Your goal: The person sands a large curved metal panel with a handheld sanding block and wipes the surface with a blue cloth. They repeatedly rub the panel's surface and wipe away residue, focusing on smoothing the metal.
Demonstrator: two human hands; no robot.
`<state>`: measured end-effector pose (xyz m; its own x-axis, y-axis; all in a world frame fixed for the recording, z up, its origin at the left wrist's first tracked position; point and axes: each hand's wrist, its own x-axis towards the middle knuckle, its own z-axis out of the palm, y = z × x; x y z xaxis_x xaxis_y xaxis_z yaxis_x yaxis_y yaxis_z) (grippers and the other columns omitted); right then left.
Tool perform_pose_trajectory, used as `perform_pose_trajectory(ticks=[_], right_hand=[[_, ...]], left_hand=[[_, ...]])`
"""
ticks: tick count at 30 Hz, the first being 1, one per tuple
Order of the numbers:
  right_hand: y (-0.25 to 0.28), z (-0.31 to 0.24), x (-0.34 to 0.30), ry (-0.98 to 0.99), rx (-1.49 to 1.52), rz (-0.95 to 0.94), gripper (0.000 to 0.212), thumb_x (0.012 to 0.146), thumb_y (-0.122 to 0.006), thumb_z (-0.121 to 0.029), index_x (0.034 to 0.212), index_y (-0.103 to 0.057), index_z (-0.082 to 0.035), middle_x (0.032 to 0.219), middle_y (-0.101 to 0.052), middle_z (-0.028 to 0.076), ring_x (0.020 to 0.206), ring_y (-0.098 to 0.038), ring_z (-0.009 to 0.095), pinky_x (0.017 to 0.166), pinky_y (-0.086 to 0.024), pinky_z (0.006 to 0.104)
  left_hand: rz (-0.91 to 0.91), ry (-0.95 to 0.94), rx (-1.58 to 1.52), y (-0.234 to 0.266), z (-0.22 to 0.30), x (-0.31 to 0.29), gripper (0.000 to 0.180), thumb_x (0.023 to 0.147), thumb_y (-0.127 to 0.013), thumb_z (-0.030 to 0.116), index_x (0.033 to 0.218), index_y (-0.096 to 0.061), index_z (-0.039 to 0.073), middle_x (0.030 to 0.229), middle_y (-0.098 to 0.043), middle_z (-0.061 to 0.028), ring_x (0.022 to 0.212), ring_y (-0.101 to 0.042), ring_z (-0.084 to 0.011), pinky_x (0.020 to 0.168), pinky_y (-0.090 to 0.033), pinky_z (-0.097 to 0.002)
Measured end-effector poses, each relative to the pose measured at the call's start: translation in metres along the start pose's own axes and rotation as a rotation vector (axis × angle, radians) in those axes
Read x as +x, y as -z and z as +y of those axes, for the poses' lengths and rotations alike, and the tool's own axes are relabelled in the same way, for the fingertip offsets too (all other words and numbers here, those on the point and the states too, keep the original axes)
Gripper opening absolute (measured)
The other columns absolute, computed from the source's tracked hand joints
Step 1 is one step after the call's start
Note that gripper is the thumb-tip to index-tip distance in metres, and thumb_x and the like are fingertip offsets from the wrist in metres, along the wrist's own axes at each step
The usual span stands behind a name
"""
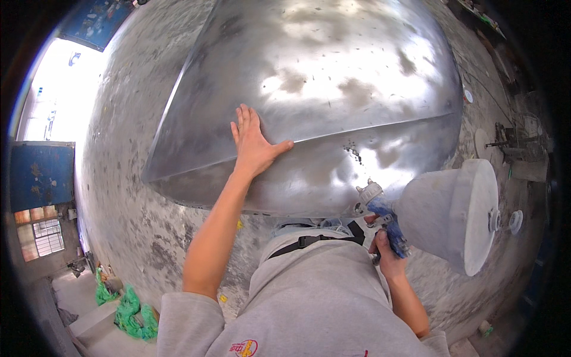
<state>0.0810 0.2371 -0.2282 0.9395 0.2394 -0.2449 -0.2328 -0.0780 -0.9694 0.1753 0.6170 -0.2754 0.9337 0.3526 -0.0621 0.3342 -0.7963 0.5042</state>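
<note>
A large, shiny grey metallic shape (333,89) with a raised crease across it fills the space in front of me. My left hand (257,146) lies on it along the crease, fingers stretched and thumb spread. At my waist on the right, my right hand (389,253) is wrapped round the handle of a spray gun (389,223) with a worn blue body. A big whitish cup (443,214) is fixed to the gun and tilts to the right. The gun's nozzle points at the lower face of the shape, where a patch of dark specks (353,153) shows.
Grey, blotchy concrete floor (125,160) surrounds the shape. Green plastic bags (132,312) lie at the lower left, below a barred window (44,238). Blue panels (41,175) flank a bright doorway on the left. Round pale lids (516,222) and metal equipment (517,137) stand at the right.
</note>
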Motion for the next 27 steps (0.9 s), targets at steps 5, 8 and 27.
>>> perform_pose_trajectory(ticks=[5, 8, 27], right_hand=[[0.001, -0.003, -0.001, 0.005, 0.029, -0.037, 0.032, 0.106, -0.068, -0.022, 0.127, -0.065, 0.0, 0.12, -0.072, 0.012, 0.075, -0.061, 0.012, 0.059, -0.052, 0.0282], [0.0, -0.002, -0.001, 0.016, 0.065, -0.024, 0.033, 0.105, -0.069, -0.023, 0.128, -0.065, 0.0, 0.12, -0.072, 0.012, 0.077, -0.061, 0.012, 0.058, -0.052, 0.0281], [0.008, -0.006, -0.013, -0.032, 0.116, 0.157, 0.04, 0.103, -0.072, -0.031, 0.126, -0.064, 0.0, 0.121, -0.073, 0.013, 0.066, -0.059, 0.01, 0.056, -0.051, 0.025]], left_hand=[[-0.006, 0.008, 0.024, 0.0, 0.001, 0.002, 0.137, 0.069, -0.091, 0.057, 0.163, -0.019, -0.013, 0.175, -0.012, -0.0282, 0.166, -0.003, -0.034, 0.132, 0.001, -0.0487], [0.039, 0.013, 0.053, -0.005, 0.002, 0.002, 0.141, 0.066, -0.091, 0.062, 0.163, -0.021, -0.013, 0.175, -0.013, -0.029, 0.165, -0.005, -0.0351, 0.132, -0.001, -0.049], [-0.071, -0.733, 0.322, -0.091, 0.1, -0.025, 0.092, 0.104, -0.049, 0.063, 0.164, -0.031, -0.004, 0.174, -0.025, -0.0193, 0.163, -0.019, -0.0298, 0.133, -0.011, -0.0465]])
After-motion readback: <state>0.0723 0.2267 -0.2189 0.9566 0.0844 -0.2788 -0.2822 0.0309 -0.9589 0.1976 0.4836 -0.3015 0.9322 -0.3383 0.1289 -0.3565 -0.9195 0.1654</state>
